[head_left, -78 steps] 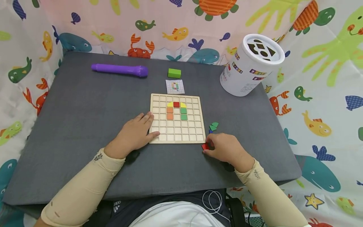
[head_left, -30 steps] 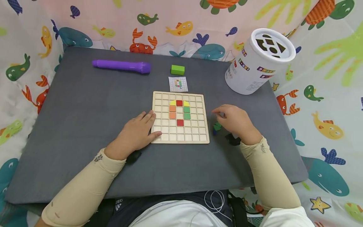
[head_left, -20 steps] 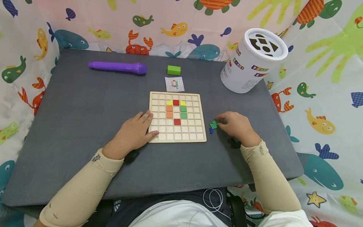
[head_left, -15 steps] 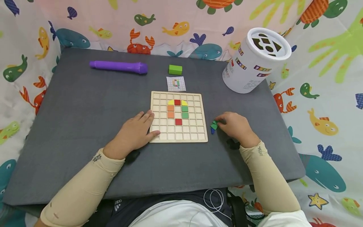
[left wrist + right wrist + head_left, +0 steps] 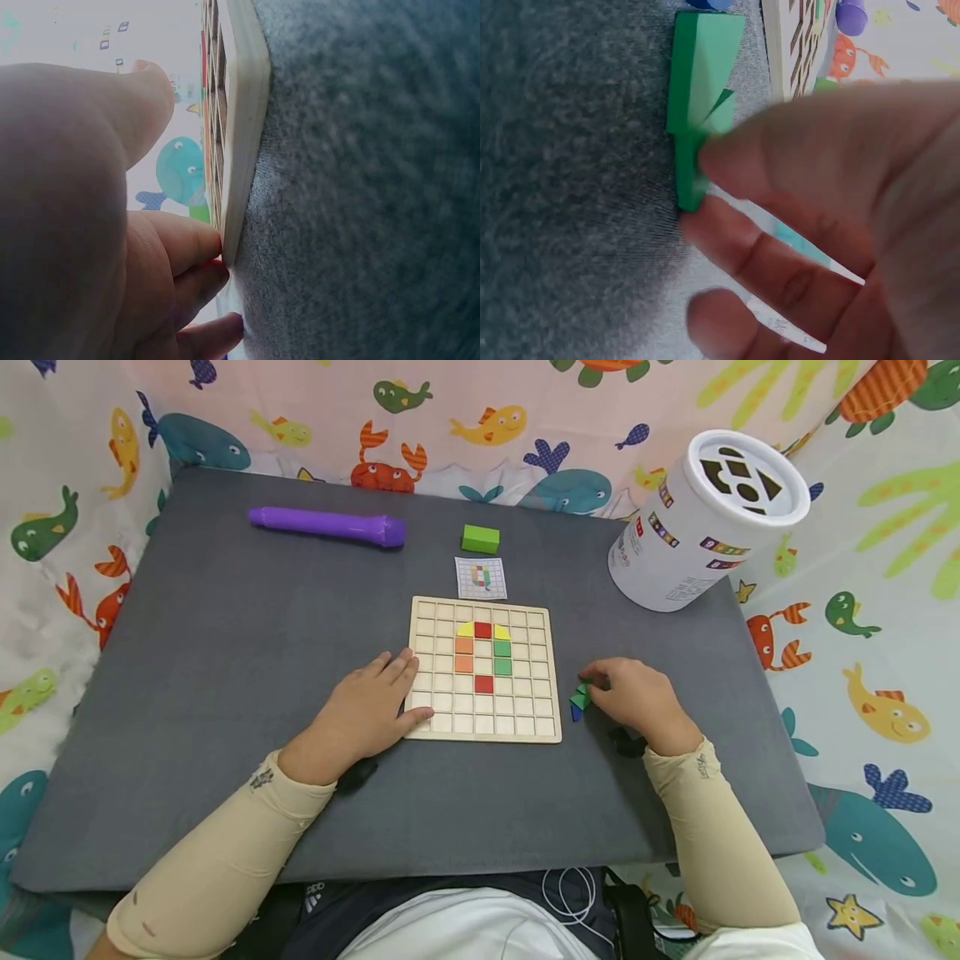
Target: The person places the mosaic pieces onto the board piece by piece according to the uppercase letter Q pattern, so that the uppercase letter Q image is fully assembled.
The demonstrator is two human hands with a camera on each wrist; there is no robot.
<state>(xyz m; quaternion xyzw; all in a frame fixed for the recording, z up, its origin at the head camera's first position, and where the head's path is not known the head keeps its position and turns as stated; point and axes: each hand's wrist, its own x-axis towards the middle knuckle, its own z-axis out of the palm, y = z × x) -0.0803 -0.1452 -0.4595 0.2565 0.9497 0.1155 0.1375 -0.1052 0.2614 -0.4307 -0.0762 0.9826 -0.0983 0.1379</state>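
Toward the back-left corner of the grey, fabric-textured worktop (image 5: 225, 652) lies a smooth purple tube (image 5: 326, 527). The left hand (image 5: 367, 702), fingers straight, rests on the left edge of the pale wooden gridded board (image 5: 525, 704) mid-worktop, flat coloured tiles (image 5: 502, 667) in some cells. Beside the board's right edge, a blue piece (image 5: 576, 713), a flat-sided green wedge (image 5: 705, 60) and a smaller green piece (image 5: 688, 172) form a row roughly along that edge, front to back. The smaller piece lies left of the right hand (image 5: 633, 693), the nearer one, pinched between thumb and finger. A white canister (image 5: 667, 560) stands near the back-right corner.
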